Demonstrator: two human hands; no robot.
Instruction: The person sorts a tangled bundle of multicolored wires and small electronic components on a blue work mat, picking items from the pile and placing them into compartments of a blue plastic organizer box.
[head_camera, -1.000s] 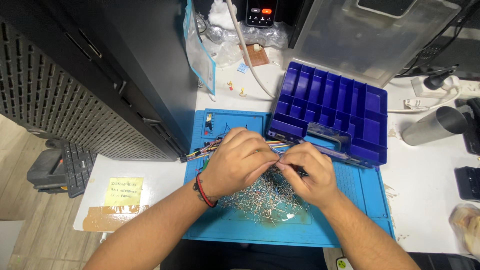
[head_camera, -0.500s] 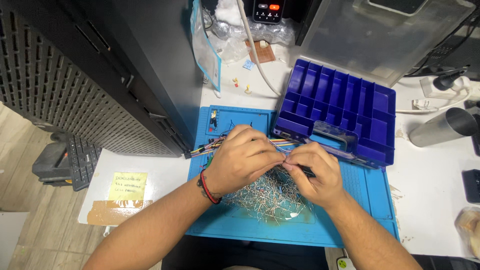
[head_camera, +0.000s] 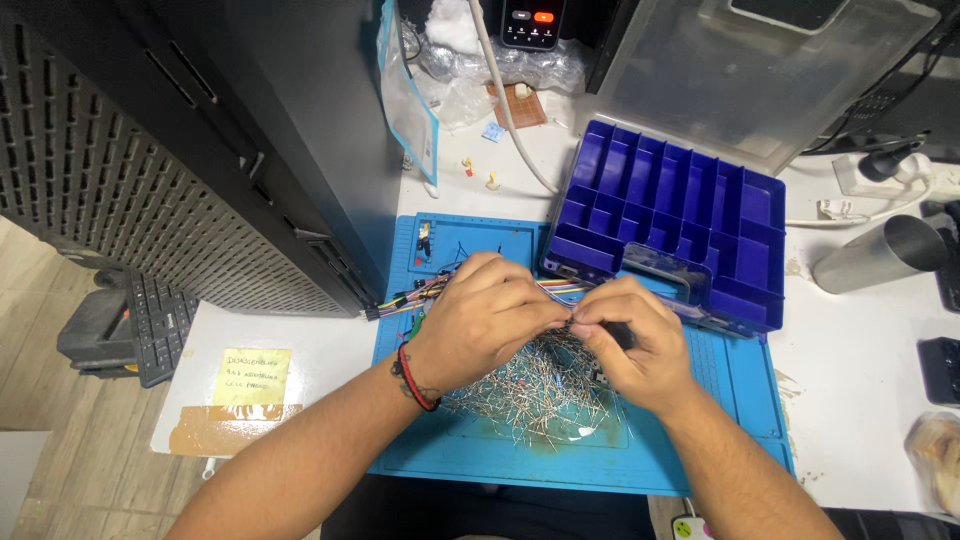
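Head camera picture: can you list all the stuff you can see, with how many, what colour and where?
work mat: one, blue, middle of the white table
small metal parts: a heap, too many to count, silver, on the mat under the hands
jumper wires: one bundle, many colours, from the mat's left edge into the hands
compartment box: one, dark blue, open, behind the mat
metal cup: one, silver, lying on its side at right
sticky note: one, yellow, table's left end
keyboard: one, black, left, below the table
left hand: one, red wristband, pinching the wires
right hand: one, fingertips meeting the left hand
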